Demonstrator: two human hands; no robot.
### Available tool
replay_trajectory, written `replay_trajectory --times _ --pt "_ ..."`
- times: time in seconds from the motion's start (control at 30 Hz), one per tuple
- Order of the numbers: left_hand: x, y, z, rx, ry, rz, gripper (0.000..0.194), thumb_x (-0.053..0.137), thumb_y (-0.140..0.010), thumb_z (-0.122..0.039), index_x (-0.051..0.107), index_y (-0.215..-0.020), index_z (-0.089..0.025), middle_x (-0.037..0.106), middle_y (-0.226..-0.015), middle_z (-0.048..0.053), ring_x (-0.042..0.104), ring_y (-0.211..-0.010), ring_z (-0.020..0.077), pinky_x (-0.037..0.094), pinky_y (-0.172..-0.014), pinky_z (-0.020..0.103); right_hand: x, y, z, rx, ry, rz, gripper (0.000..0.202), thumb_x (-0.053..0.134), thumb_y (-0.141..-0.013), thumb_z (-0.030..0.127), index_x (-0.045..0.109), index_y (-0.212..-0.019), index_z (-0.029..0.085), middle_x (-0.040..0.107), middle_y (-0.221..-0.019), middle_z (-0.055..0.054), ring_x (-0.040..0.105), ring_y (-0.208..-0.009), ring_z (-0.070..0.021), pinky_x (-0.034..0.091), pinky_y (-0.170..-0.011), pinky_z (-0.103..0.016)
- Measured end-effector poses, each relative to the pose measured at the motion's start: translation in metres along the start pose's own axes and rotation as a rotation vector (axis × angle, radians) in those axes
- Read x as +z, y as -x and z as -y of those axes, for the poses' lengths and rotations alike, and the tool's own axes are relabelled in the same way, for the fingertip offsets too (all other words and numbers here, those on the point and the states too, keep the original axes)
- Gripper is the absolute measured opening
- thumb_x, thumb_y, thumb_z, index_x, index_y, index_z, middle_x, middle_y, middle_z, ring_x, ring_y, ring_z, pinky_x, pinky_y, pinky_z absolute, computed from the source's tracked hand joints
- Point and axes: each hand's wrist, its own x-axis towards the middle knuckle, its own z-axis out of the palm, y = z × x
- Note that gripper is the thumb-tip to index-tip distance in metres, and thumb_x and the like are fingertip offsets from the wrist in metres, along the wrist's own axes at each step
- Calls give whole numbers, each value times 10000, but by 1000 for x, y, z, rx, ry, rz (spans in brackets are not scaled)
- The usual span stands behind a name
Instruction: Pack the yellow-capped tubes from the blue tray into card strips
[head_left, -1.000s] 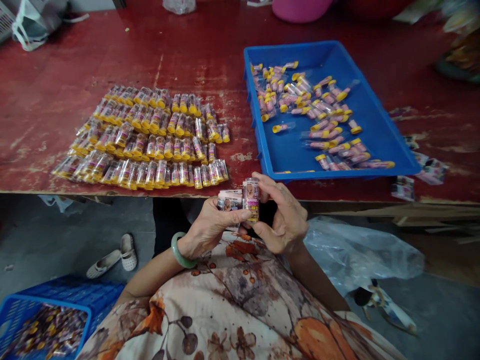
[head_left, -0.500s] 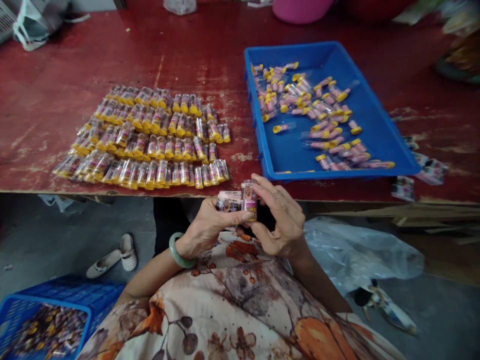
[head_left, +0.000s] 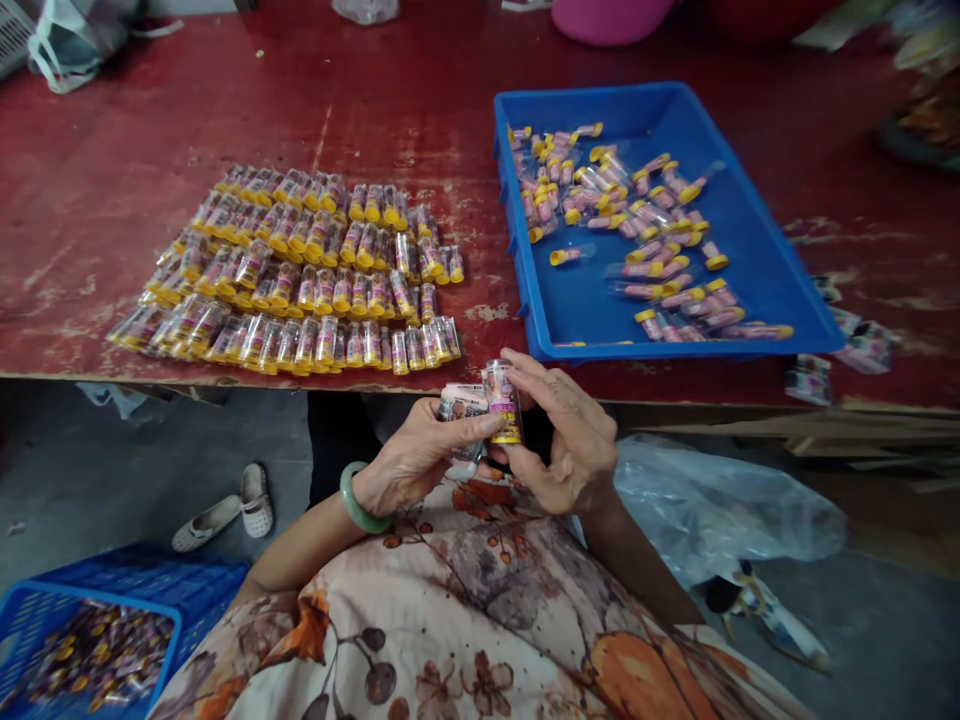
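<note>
Tube (head_left: 501,385) sits between both hands (head_left: 414,455), apparently touching printed cards (head_left: 459,407).

Two pale, holed clogs (head_left: 256,512) rest on the grey floor (head_left: 90,480).

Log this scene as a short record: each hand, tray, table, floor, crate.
Left hand: holds printed slips, thumb against a small tube
Right hand: thumb and fingers on that tube
Blue tray: loose yellow-ended tubes, pink inside
Red table: rows of tubes left of the tray
Floor: pale shoes
Blue crate: lower left, holds many tubes
</note>
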Motion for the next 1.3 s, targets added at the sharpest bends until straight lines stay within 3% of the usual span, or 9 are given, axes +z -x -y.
replay_trajectory --times 0.43,0.7,0.97,1.17,1.3 --pt "6 1 0 26 63 -49 298 919 -585 -288 753 -765 -119 713 -733 40 619 -572 125 511 -534 235 6 1 1 -51 31 -95 678 594 -724 188 535 -1399 166 587 -1401 -157 644 -1187 -328 546 -968 -524" --pt "0 0 5 32 66 -45 317 923 -580 -277 742 -789 -122 701 -740 24 615 -579 113 508 -528 227 9 0 -2 -77 99 -111 645 563 -755 207 523 -1399 189 599 -1393 -135 662 -1165 -315 576 -925 -497" --pt "-2 1 9 69 28 -74 451 921 -554 -408 761 -872 -132 720 -788 52 630 -608 141 515 -552 259 10 -1 4 -91 76 -82 590 585 -760 161 587 -1350 158 648 -1315 -169 676 -1127 -359 571 -883 -528" --pt "-19 14 -2 112 33 -162 483 946 -466 -397 733 -808 -130 686 -739 32 582 -565 120 481 -501 240 26 -8 2 -135 17 72 735 687 -773 238 469 -1474 186 594 -1373 -208 668 -1119 -416 581 -836 -605" --pt "-55 45 -33 234 -115 -347 435 888 -598 -428 716 -860 -126 692 -734 47 584 -533 104 474 -479 216 23 -13 4 -124 45 63 779 752 -743 292 478 -1472 278 624 -1333 -195 691 -1046 -446 584 -779 -663"
